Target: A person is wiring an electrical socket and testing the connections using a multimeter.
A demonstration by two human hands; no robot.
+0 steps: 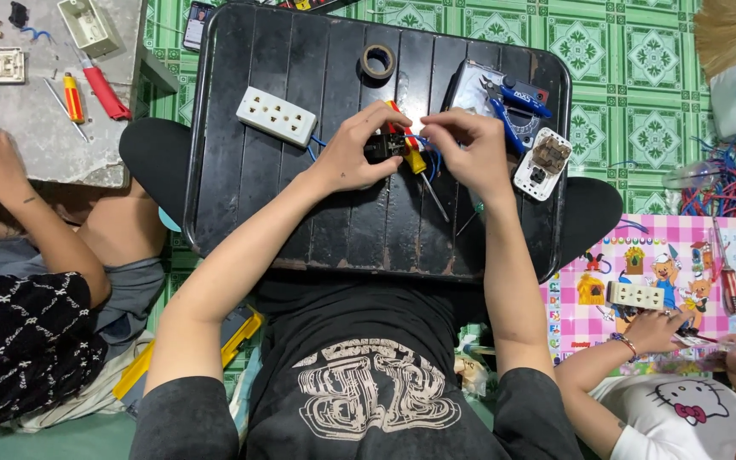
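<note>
Hands met mid-frame over the black table (pixel 300 213): my left hand (pixel 353 153) pinched a small black switch module (pixel 382 146), my right hand (pixel 462 145) closed on its blue wires (pixel 430 153); I judged steady, gentle tension wise.

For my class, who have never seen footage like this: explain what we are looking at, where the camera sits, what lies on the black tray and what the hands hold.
There is no machine here: one camera, worn on a person's head, looks down at their two bare hands. The left hand holds a small black part with coloured wires; the right hand pinches at it from the other side. They work over a black tray. On it lie a white socket strip, a tape roll, blue pliers, a screwdriver and an opened white socket. Other people work left and right.
</note>
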